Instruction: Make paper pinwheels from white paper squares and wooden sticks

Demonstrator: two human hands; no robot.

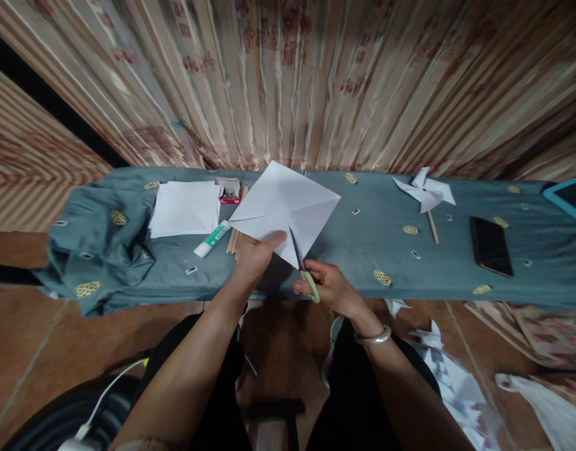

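Note:
A square white sheet of paper [288,194] with crease lines is held up over the bench, one corner pointing down at me. My left hand [257,254] grips its lower left side, thumb on top. In my right hand [332,285] are scissors [310,285] with light green handles, my fingers through the loops. The blades lie in a slit at the paper's near corner. Another cut or crease runs in from the left corner. Under the paper's left side lie several wooden sticks [233,243], partly hidden, beside a glue stick [211,239].
A stack of white paper [185,208] and a small red box [229,191] of metal bits lie left on the cloth-covered bench [372,244]. A finished paper pinwheel [425,190], a phone [491,246] and a blue-edged device [570,195] lie right. White pinwheels [457,388] fill a bag on the floor.

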